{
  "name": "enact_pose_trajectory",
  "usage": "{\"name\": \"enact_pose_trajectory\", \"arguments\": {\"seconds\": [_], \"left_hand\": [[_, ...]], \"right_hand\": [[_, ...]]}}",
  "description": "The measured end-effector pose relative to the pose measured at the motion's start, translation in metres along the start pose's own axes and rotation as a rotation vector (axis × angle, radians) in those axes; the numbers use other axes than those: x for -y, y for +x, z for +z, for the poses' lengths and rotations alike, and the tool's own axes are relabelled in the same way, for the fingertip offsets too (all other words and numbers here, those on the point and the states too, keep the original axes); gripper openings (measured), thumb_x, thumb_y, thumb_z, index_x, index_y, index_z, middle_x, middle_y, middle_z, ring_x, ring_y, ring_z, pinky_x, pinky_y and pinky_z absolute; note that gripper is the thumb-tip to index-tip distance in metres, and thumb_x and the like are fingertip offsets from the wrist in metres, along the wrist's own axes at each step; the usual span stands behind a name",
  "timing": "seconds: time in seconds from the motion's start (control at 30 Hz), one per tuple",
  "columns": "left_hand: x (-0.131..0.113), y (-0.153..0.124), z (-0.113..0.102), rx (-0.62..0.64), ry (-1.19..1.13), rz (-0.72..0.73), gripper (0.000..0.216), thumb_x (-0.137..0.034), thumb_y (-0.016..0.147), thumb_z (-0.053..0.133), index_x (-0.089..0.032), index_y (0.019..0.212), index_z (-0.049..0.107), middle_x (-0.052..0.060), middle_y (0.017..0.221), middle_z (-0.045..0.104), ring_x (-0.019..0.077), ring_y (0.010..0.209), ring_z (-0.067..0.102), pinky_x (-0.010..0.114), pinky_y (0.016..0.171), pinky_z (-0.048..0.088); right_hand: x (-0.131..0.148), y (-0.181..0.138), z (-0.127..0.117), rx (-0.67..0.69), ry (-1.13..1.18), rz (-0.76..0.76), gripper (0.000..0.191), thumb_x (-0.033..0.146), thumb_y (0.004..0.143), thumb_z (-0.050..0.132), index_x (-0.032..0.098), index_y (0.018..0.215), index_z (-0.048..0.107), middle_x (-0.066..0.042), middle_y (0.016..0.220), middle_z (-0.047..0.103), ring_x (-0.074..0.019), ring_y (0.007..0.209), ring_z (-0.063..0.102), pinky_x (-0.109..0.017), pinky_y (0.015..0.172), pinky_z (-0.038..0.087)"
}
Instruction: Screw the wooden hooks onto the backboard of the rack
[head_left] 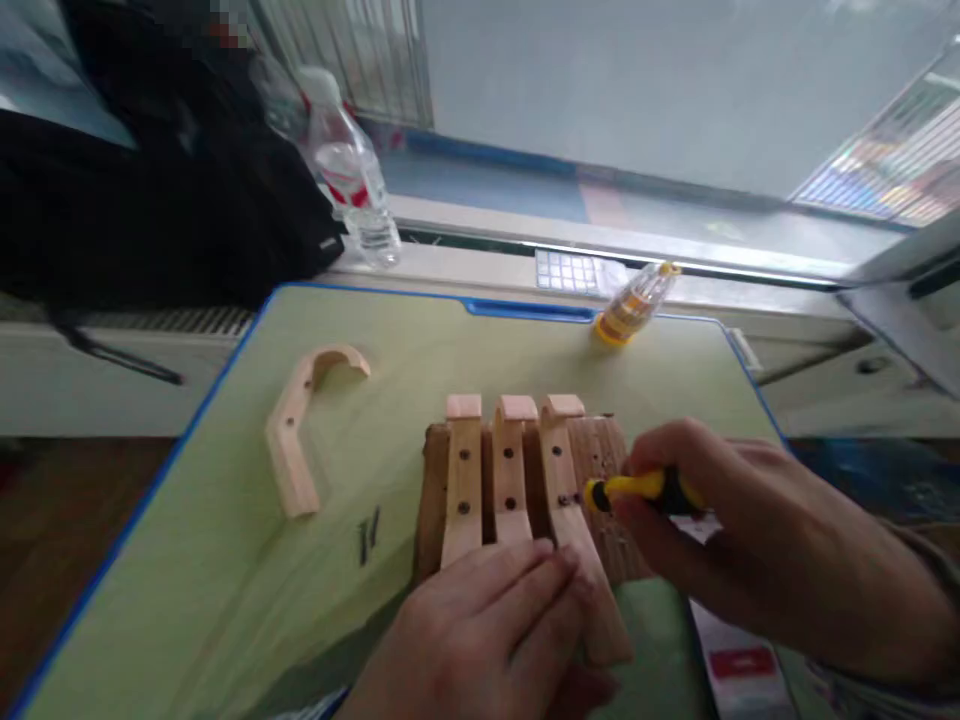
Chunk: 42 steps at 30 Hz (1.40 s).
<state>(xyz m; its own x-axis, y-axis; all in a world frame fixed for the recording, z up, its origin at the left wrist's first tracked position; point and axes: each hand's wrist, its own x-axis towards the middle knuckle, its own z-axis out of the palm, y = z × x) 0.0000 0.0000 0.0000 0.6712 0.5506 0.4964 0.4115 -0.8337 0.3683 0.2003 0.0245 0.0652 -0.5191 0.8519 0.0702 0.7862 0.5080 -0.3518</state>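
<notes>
Three curved wooden hooks lie side by side across a brown wood block, each with dark screw heads in it. My left hand presses its fingers over their lower ends and grips the right-hand wooden hook; part of its thumb shows below. In my right hand is a yellow and black screwdriver, held closed in the fingers. Its tip end points left at a screw standing out from the right-hand hook. Whether tip and screw touch, I cannot tell.
A loose wooden hook and two screws lie left on the green table. A yellow-capped bottle stands at the back edge. Beyond are a water bottle and a black bag. A phone-like object lies under my right forearm.
</notes>
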Motion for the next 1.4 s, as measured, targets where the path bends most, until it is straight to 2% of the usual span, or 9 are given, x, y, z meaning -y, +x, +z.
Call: {"name": "enact_pose_trajectory", "arguments": {"seconds": [0.13, 0.3, 0.57, 0.77, 0.87, 1.0, 1.13, 1.27, 1.4], "left_hand": [[0.000, 0.000, -0.004, 0.032, 0.029, -0.012, 0.029, -0.039, 0.085, 0.051, -0.017, 0.095, 0.066, 0.000, 0.101, 0.068, 0.0194, 0.093, 0.064, 0.030, 0.076, 0.057], [0.003, 0.000, -0.001, -0.001, 0.053, -0.012, 0.032, -0.042, 0.085, 0.049, -0.017, 0.094, 0.067, 0.002, 0.099, 0.069, 0.0192, 0.091, 0.065, 0.030, 0.074, 0.058], [0.007, 0.001, 0.002, -0.002, 0.069, -0.031, 0.032, -0.043, 0.085, 0.048, -0.019, 0.095, 0.067, 0.001, 0.099, 0.069, 0.0188, 0.089, 0.066, 0.032, 0.074, 0.057], [0.007, 0.000, 0.002, -0.002, 0.067, -0.046, 0.031, -0.042, 0.086, 0.048, -0.019, 0.096, 0.067, 0.001, 0.101, 0.068, 0.0189, 0.090, 0.066, 0.032, 0.076, 0.056], [0.006, 0.000, 0.002, 0.013, 0.057, -0.045, 0.030, -0.042, 0.085, 0.049, -0.019, 0.095, 0.067, 0.001, 0.101, 0.068, 0.0193, 0.090, 0.066, 0.034, 0.076, 0.056], [0.005, 0.000, 0.001, 0.027, 0.059, -0.049, 0.030, -0.041, 0.085, 0.048, -0.018, 0.094, 0.067, 0.002, 0.100, 0.069, 0.0203, 0.090, 0.066, 0.035, 0.075, 0.057], [0.004, -0.001, -0.001, 0.052, 0.052, -0.048, 0.030, -0.040, 0.084, 0.050, -0.017, 0.095, 0.067, 0.003, 0.101, 0.069, 0.0205, 0.091, 0.065, 0.036, 0.076, 0.057], [0.003, -0.001, 0.000, 0.042, 0.031, -0.065, 0.028, -0.037, 0.084, 0.051, -0.018, 0.096, 0.066, 0.003, 0.102, 0.068, 0.0203, 0.091, 0.065, 0.036, 0.078, 0.056], [0.003, 0.002, 0.001, 0.021, 0.017, -0.084, 0.030, -0.040, 0.084, 0.050, -0.017, 0.093, 0.067, 0.003, 0.100, 0.069, 0.0209, 0.091, 0.065, 0.036, 0.076, 0.057]], "right_hand": [[0.000, 0.000, -0.006, 0.035, -0.040, -0.083, 0.014, 0.019, 0.080, 0.048, 0.017, 0.093, 0.044, 0.003, 0.069, 0.058, -0.0089, 0.057, 0.054, -0.022, 0.051, 0.038], [-0.003, 0.000, -0.007, 0.053, -0.080, -0.137, 0.020, 0.018, 0.080, 0.047, 0.016, 0.100, 0.045, 0.000, 0.076, 0.062, -0.0109, 0.061, 0.057, -0.023, 0.052, 0.039], [-0.002, 0.004, 0.000, -0.021, -0.075, -0.149, 0.009, 0.015, 0.080, 0.047, 0.015, 0.088, 0.045, 0.005, 0.056, 0.053, -0.0069, 0.045, 0.048, -0.021, 0.043, 0.033], [0.010, 0.000, 0.008, -0.119, -0.123, -0.042, 0.007, 0.018, 0.078, 0.048, 0.018, 0.084, 0.044, 0.007, 0.052, 0.052, -0.0078, 0.039, 0.048, -0.022, 0.040, 0.032], [0.015, -0.004, 0.014, -0.202, -0.138, 0.083, 0.005, 0.019, 0.078, 0.048, 0.020, 0.082, 0.044, 0.007, 0.049, 0.051, -0.0086, 0.037, 0.049, -0.023, 0.038, 0.031], [0.018, -0.005, 0.017, -0.230, -0.078, 0.205, 0.006, 0.021, 0.079, 0.050, 0.021, 0.082, 0.045, 0.008, 0.049, 0.054, -0.0075, 0.037, 0.052, -0.019, 0.036, 0.033], [0.018, -0.008, 0.011, -0.147, -0.038, 0.153, 0.011, 0.021, 0.080, 0.051, 0.020, 0.089, 0.046, 0.006, 0.059, 0.059, -0.0072, 0.045, 0.056, -0.017, 0.040, 0.038], [0.016, -0.010, 0.002, -0.030, 0.001, 0.079, 0.026, 0.021, 0.082, 0.049, 0.018, 0.107, 0.044, -0.004, 0.091, 0.064, -0.0115, 0.074, 0.063, -0.019, 0.060, 0.048], [0.011, -0.008, -0.002, 0.041, 0.056, 0.050, 0.023, 0.022, 0.085, 0.046, 0.020, 0.107, 0.043, 0.001, 0.079, 0.063, -0.0080, 0.064, 0.061, -0.016, 0.056, 0.046]]}}
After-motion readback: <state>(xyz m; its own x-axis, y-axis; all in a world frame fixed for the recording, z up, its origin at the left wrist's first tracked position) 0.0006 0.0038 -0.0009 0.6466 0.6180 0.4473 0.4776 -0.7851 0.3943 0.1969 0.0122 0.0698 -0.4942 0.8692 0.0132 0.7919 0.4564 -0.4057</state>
